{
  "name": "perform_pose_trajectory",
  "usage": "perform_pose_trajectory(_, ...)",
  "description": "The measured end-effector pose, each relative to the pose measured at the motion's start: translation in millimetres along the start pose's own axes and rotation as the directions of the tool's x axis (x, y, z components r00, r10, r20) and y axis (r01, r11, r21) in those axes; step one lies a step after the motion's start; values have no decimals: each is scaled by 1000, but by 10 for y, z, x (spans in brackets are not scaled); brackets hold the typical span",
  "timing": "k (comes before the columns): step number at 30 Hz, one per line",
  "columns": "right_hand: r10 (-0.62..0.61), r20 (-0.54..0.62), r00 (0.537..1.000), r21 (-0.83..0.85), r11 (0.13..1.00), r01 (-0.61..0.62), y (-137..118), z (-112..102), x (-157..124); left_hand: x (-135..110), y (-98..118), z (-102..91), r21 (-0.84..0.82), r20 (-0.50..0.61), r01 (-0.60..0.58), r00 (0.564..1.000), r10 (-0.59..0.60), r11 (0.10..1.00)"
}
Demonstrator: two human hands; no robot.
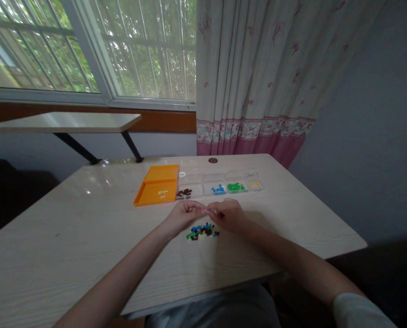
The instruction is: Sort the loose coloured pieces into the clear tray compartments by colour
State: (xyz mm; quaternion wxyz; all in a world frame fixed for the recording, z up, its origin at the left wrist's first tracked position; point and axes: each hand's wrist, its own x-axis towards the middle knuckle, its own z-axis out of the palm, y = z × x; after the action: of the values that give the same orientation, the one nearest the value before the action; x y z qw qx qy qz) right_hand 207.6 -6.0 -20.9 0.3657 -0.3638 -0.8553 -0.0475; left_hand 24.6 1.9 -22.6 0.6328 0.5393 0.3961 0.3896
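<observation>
Head view, progress: reads as partway; colour-grouped bits sit in the trays, a mixed batch lies loose outside them.
Clear tray (194, 187): just right of centre; brown pieces (184, 192), blue pieces (218, 189), green pieces (235, 187) and a few yellow pieces (254, 184) in separate front compartments.
Orange case (162, 173): left of the clear tray, open, a few white pieces (163, 193) inside.
Mixed pile (207, 232): lower centre on the table (87, 246), just below the hands; blue, green, brown, pale bits. Count unreadable, looks like plenty left.
Tiny pale piece (206, 211): centre, where the fingertips meet; too small to identify.
Left hand (185, 214): in from lower left, thumb and index pinched closed, apparently on that piece.
Right hand (228, 215): in from lower right, fingers curled, tips closed on the same spot.
Arms: both angled inward, hands between tray and pile.
</observation>
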Motion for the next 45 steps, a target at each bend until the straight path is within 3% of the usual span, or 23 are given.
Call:
perform_pose_trajectory(10, -35, -32, 999, 21, 999, 36, 7, -17, 22, -18, 45, 12, 55, 3, 6, 1000, -6, 998)
perform_pose_trajectory(14, -30, -5, 1000, 21, 999, 30, 19, -23, 16, -30, 68, 27, 120, 17, -43, 999, 41, 992)
perform_pose_trajectory(25, -67, -8, 998, -1, 998, 67, 74, 30, -5, 25, -45, -18, 209, 39, -105, 994, 99, 972)
perform_pose_trajectory(34, -50, 34, 998, 33, 998, 49, 50, -13, -4, 9, -40, -19, 292, -6, -156, 986, 165, 944)
perform_pose_trajectory(45, -14, -6, 1000, -8, 1000, 14, 40, 26, -8, -31, -34, 9, 415, -35, -207, 969, 243, 886)
